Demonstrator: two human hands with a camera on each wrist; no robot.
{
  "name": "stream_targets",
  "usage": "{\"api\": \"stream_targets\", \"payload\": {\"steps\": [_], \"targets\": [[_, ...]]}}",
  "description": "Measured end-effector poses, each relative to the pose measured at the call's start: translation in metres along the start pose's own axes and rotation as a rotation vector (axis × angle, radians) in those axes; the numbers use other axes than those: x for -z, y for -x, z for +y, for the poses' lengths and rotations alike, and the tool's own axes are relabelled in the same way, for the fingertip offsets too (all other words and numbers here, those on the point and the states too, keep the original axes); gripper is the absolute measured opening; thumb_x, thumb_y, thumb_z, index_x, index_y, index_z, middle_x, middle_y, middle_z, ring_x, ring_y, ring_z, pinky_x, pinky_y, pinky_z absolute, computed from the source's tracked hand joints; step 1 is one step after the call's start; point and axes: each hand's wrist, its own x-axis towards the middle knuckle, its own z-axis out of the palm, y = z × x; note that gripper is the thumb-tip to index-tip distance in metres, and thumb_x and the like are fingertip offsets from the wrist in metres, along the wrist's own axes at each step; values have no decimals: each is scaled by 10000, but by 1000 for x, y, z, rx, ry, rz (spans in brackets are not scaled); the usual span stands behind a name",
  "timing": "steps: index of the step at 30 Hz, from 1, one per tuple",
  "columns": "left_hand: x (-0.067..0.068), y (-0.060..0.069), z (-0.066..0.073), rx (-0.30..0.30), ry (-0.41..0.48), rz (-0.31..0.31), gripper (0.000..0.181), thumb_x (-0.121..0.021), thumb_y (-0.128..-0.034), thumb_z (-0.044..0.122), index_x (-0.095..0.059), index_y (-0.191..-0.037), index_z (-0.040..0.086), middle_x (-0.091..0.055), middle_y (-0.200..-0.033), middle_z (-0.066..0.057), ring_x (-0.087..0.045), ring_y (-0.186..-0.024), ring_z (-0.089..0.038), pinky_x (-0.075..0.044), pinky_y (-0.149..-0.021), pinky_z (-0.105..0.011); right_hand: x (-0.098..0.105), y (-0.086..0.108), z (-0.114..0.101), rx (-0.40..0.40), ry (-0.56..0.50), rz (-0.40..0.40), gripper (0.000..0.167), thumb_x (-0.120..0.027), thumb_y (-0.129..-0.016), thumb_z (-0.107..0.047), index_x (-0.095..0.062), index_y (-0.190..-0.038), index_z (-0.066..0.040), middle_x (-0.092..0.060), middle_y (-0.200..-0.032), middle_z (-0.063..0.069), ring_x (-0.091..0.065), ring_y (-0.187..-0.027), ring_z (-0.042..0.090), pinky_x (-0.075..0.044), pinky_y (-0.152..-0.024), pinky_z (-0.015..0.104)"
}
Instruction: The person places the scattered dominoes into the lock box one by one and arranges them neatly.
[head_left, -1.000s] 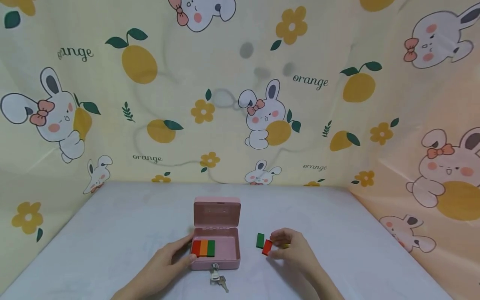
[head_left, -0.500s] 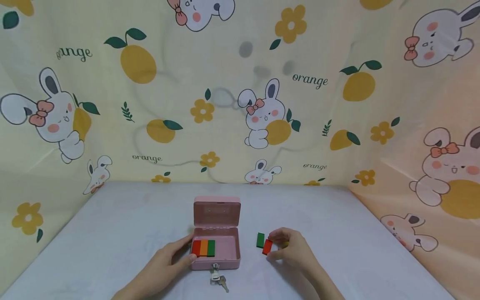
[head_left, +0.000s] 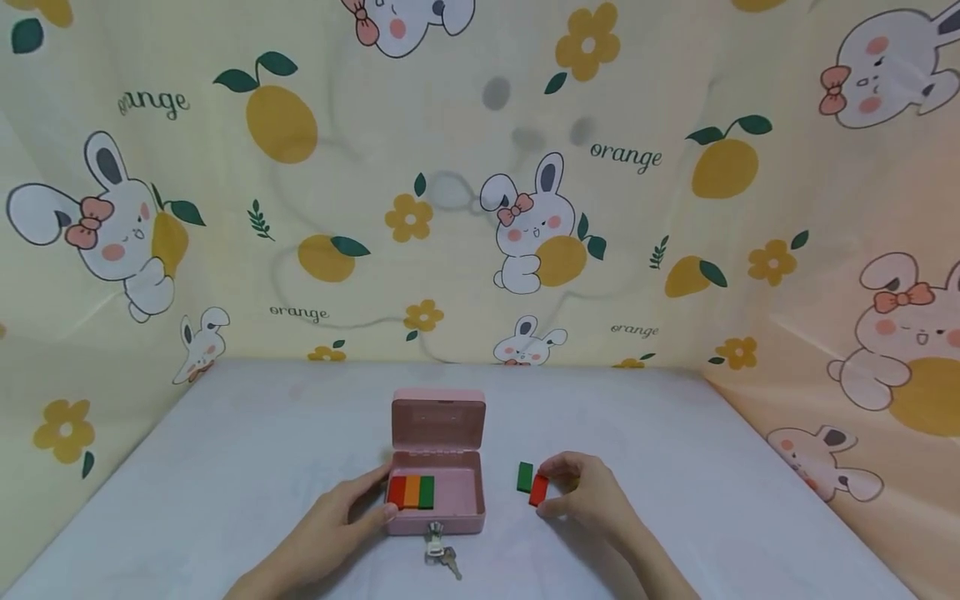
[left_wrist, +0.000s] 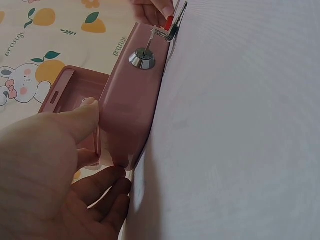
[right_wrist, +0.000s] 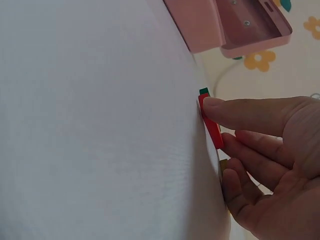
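Observation:
The pink metal box lies with its lid raised. Inside, at its left, a red, an orange and a green block lie side by side. My left hand grips the box's left side, thumb at the front corner; the left wrist view shows this hand around the box end. Right of the box, my right hand pinches a red block at table level, and the right wrist view shows the thumb on this block. A loose green block lies just beside it.
Keys hang from the lock at the box front. A yellow block, mostly hidden, lies by the curled fingers of the right hand. White cloth covers the table; a patterned curtain stands behind.
The head view has shifted slightly. My right thumb and finger have drawn a little closer around the red block, which looks slightly turned. The left hand stays on the box.

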Motion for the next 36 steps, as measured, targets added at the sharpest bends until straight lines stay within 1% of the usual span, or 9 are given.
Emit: {"api": "stream_targets", "payload": {"steps": [6,10,17,25,30,36], "targets": [[0,1,0,9,2,-2,723,-645,-917,495,-423,-1503,133,-423,-1508,-79,-322,-1397,-370,-296,-1076,-610,-1,0,-1,11,39,7,499,-953,-598,-119,-705,-1031,-108,-681,-1018,-19,-605,-976,203,-516,-900,452],[0,0,-1,2,6,-12,714,-640,-923,488,-423,-1502,131,-418,-1512,-74,-315,-1399,-373,-287,-1077,-618,0,2,-1,19,46,5,512,-953,-589,-96,-701,-1035,-91,-677,-995,-18,-606,-955,198,-516,-897,442],[0,-1,1,3,5,-9,719,-643,-921,490,-424,-1502,128,-421,-1509,-88,-322,-1394,-380,-291,-1073,-622,4,4,1,41,22,-25,495,-928,-624,-58,-687,-1057,-63,-673,-976,-6,-611,-919,192,-531,-869,422],[2,1,2,19,5,-3,721,-643,-921,489,-417,-1506,133,-418,-1511,-88,-314,-1397,-384,-286,-1072,-632,3,3,1,67,3,-62,479,-913,-667,-86,-686,-1088,-63,-675,-994,-5,-613,-935,196,-526,-888,440],[2,1,2,38,4,1,728,-651,-913,494,-419,-1506,141,-425,-1507,-87,-322,-1394,-384,-300,-1065,-630,4,3,-1,70,-16,-69,475,-909,-676,-86,-682,-1092,-60,-667,-989,-1,-602,-931,199,-524,-890,435],[0,1,1,37,3,-4,725,-647,-913,501,-421,-1506,151,-420,-1510,-87,-320,-1394,-386,-296,-1064,-636,6,5,0,68,-35,-70,472,-902,-682,-76,-680,-1098,-48,-668,-980,6,-604,-923,201,-528,-881,422]]}}
